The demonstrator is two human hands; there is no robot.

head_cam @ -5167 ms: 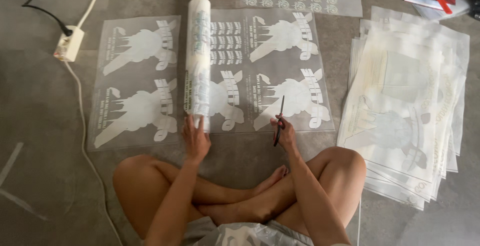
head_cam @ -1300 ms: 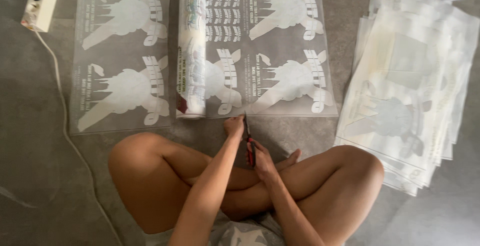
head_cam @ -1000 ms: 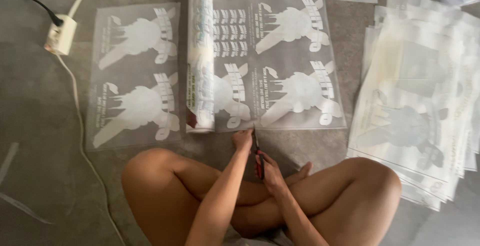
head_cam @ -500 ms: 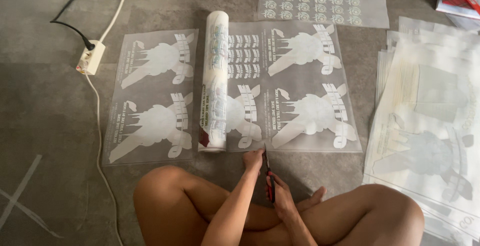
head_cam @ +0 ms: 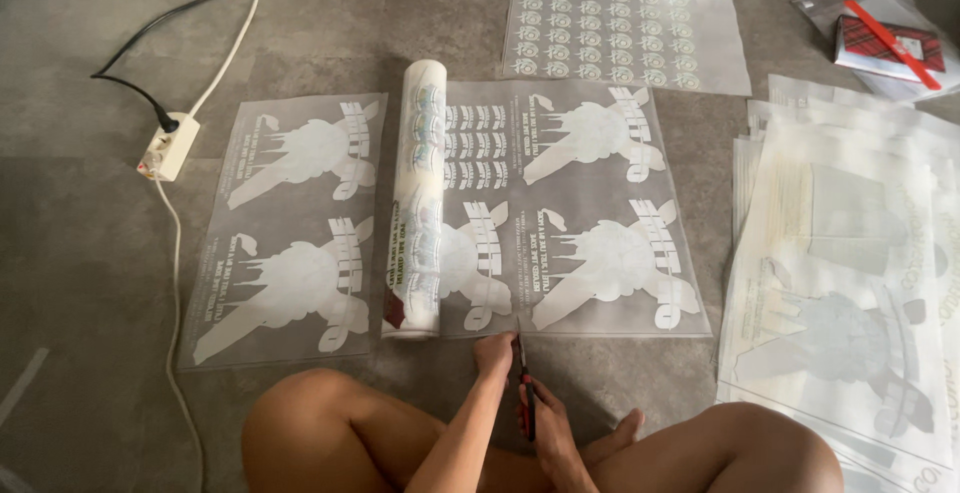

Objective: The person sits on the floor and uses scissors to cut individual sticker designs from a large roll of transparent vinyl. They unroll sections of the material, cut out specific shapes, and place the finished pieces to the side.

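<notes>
Landmark: printed film sheet point(head_cam: 590, 213), flat on the grey floor point(head_cam: 90, 243), long axis left to right.
Near edge: just in front of the seated person's crossed legs; bare floor between.
Roll point(head_cam: 418, 198): lies on the sheet's left part, long axis running away from the person.
Left of the sheet: a separate cut sheet point(head_cam: 285, 228), then a power strip point(head_cam: 168, 147) and cable.
Right of the sheet: a stack of sheets point(head_cam: 850, 283), close beside.
Left hand point(head_cam: 493, 353): fingers curled down on the sheet's near edge.
Right hand point(head_cam: 545, 428): fingers closed around the scissors point(head_cam: 523, 378).
Scissors: at the sheet's near edge, tips pointing away from the person; blade opening cannot be told.
</notes>
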